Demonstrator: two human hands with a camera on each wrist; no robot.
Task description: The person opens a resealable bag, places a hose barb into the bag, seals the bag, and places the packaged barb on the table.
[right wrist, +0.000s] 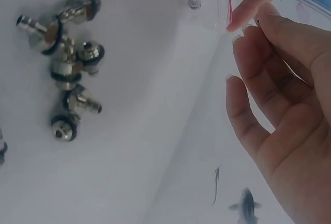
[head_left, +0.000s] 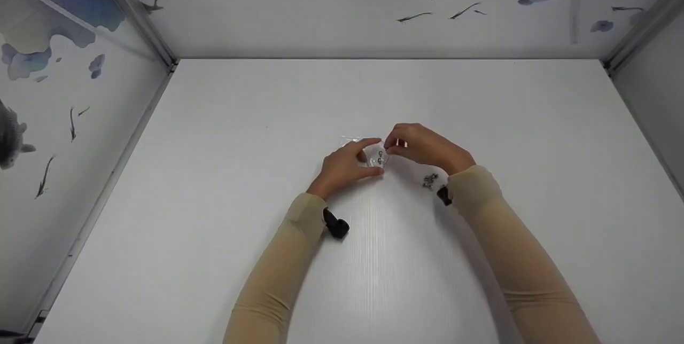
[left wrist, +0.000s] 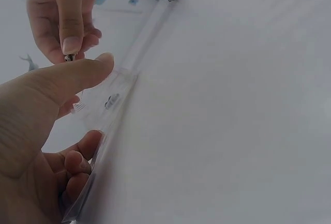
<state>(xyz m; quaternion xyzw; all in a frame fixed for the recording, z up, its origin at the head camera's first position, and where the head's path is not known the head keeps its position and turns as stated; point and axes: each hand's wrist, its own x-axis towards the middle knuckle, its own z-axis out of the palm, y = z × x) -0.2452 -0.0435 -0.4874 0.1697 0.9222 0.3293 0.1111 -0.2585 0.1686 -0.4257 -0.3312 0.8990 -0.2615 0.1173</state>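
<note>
A small clear zip bag (head_left: 377,161) stands over the table, with my left hand (head_left: 343,166) holding it between thumb and curled fingers. In the left wrist view, a small metal piece (left wrist: 111,100) shows through the plastic bag; the right wrist view shows two such pieces and a red strip along the bag's mouth. My right hand (head_left: 427,145) is at the bag's right edge, thumb and forefinger pinched together. Between those fingertips a small metal fitting (left wrist: 70,57) peeks out, mostly hidden. Several metal barbed fittings with dark rings (right wrist: 66,69) lie in a pile near the right wrist.
The white table (head_left: 214,200) is bounded by printed panels with fish, a back panel (head_left: 320,23) and side panels. More clear plastic (head_left: 348,140) lies behind the left hand. One further fitting (right wrist: 2,149) shows at the right wrist view's left edge.
</note>
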